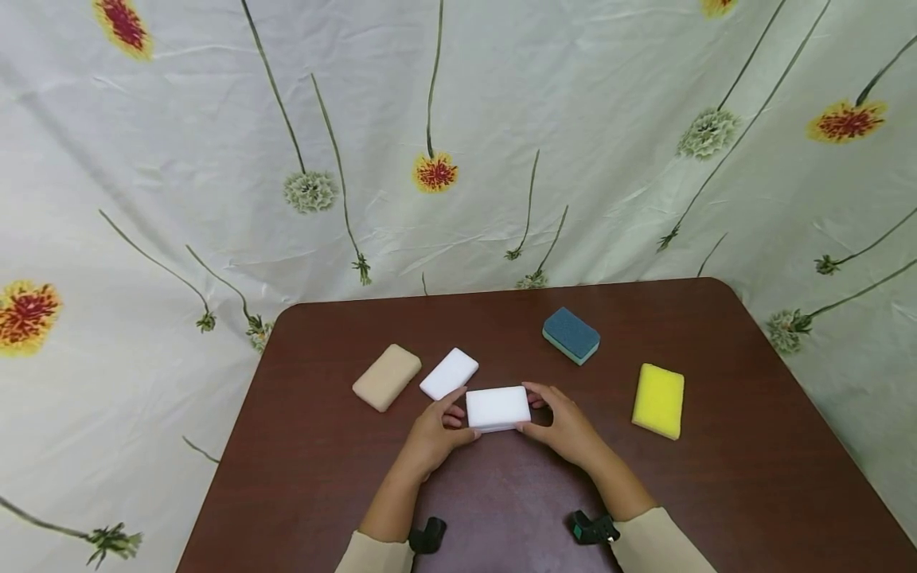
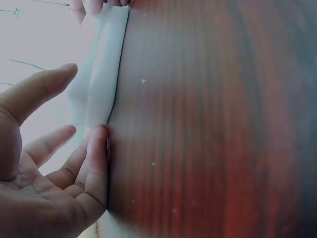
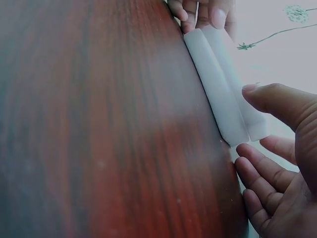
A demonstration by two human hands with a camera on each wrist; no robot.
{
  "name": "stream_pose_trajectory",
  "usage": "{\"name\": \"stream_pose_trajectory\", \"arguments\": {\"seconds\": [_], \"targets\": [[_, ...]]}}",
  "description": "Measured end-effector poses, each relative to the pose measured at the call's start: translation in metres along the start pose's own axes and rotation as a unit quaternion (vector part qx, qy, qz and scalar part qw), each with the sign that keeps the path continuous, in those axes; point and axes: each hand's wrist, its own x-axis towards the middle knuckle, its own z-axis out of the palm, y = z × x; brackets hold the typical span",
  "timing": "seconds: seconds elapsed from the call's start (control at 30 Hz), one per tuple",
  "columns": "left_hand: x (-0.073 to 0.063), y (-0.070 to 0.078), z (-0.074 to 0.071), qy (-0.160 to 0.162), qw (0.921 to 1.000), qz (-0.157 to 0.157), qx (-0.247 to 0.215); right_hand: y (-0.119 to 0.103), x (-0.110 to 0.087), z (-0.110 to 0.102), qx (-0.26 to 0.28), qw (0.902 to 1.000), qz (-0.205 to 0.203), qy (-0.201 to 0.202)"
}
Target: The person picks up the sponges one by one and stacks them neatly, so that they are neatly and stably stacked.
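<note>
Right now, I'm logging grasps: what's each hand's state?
Left hand: open, at the left end of the stacked white blocks.
Right hand: open, at their right end.

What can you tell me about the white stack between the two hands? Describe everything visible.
The white stack looks like two rectangular blocks, one on the other; a seam shows in the wrist views. The material looks like smooth foam, with slightly rounded corners. It lies flat on the reddish-brown table, its long sides running left to right. The left hand touches one short end; the right hand is at the other, contact unclear.
</note>
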Motion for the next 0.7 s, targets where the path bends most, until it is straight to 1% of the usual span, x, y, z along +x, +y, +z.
{"name": "stream_pose_trajectory", "arguments": {"seconds": [0.27,0.37,0.53,0.7], "targets": [[-0.0016,0.0003,0.0015,0.009,0.9999,0.007,-0.003,0.0003,-0.0003,0.0015,-0.005,0.9999,0.012,0.001],[-0.0026,0.0007,0.0014,0.011,0.9999,0.005,-0.003,-0.0001,-0.0002,0.002,-0.008,0.9998,0.019,0.002],[-0.0021,-0.0003,0.0004,0.008,1.0,0.0,-0.002,0.0001,0.0005,0.0035,-0.018,0.9996,0.019,0.007],[-0.0004,-0.0005,0.0003,0.007,1.0,-0.002,0.003,-0.0008,0.0004,0.0035,-0.013,0.9997,0.02,0.008]]}}
